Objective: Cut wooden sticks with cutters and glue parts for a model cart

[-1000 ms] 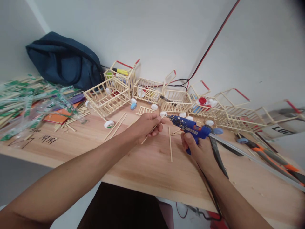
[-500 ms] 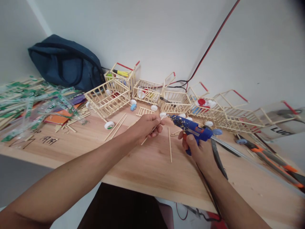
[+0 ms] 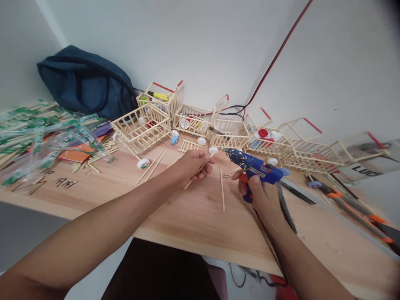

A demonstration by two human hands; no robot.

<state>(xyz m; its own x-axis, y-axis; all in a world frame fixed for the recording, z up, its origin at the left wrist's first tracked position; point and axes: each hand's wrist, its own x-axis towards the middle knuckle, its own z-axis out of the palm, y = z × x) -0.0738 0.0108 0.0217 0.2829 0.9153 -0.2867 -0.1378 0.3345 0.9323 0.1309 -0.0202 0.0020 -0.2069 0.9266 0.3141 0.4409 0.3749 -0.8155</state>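
Observation:
Pinched in my left hand [image 3: 195, 166] is a thin wooden stick [image 3: 188, 183], tilted with its upper end pointing toward the glue gun. My right hand [image 3: 261, 189] grips the handle of a blue hot glue gun [image 3: 254, 167], its barrel speckled with glue bits and its nozzle aimed left. A small gap separates the nozzle from the stick's tip. A loose stick [image 3: 222, 189] lies on the table between my hands. Just behind my left hand is a small ladder-like stick frame [image 3: 189, 146].
Several miniature stick carts [image 3: 142, 129] with bottle-cap wheels line the wall. Wrapped sticks [image 3: 37, 137] and a dark blue bag [image 3: 87, 81] occupy the left. Orange-handled pliers [image 3: 353, 208] and a metal ruler [image 3: 325, 208] lie right. The wooden table's [image 3: 200, 237] front edge runs below my arms.
The glue gun has tilted and its nozzle has drawn slightly right, away from the stick's tip. My left hand stays nearly still with the stick.

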